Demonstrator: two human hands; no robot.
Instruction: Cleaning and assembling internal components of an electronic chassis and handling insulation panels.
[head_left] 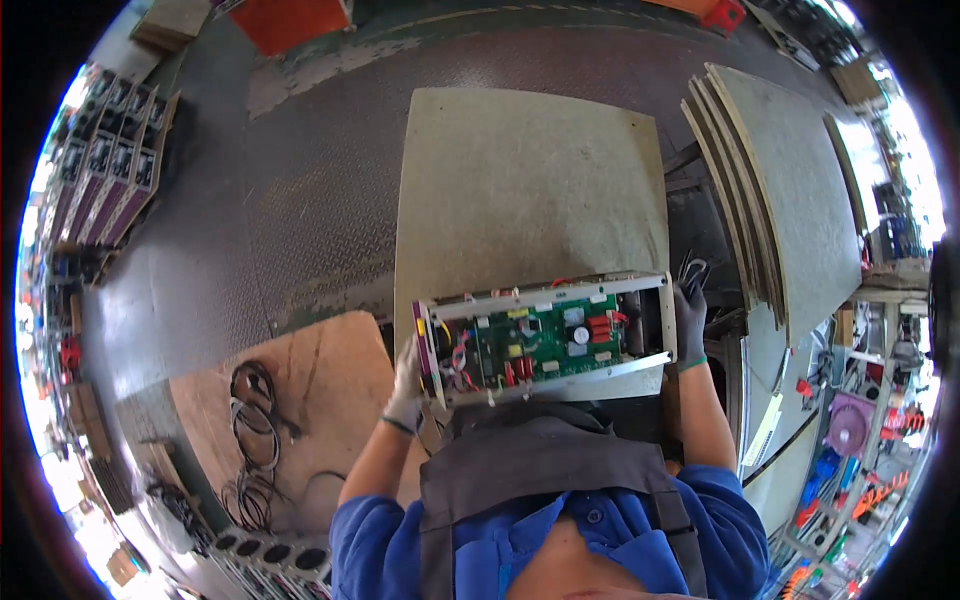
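An open metal chassis (640, 372) spans the space in front of my body, above the near edge of a board. Inside it a green circuit board (550, 345) shows, with red, white and blue parts and loose wires. My left hand (407, 385), in a pale glove, grips the chassis at its purple-edged left end. At the other end my right hand (690, 325), in a dark grey glove with a green cuff, is closed against the frame. Beside those fingers is a dark, looped thing (694, 268) whose kind I cannot make out. The fingers behind both ends are partly hidden.
The large flat board (530, 180) extends away from me. Coiled black cables (255, 420) lie on a brown board (330, 370) at left. Several stacked panels (790, 200) lean at right. Similar units (110, 160) stand far left; cluttered shelves (850, 430) line the right.
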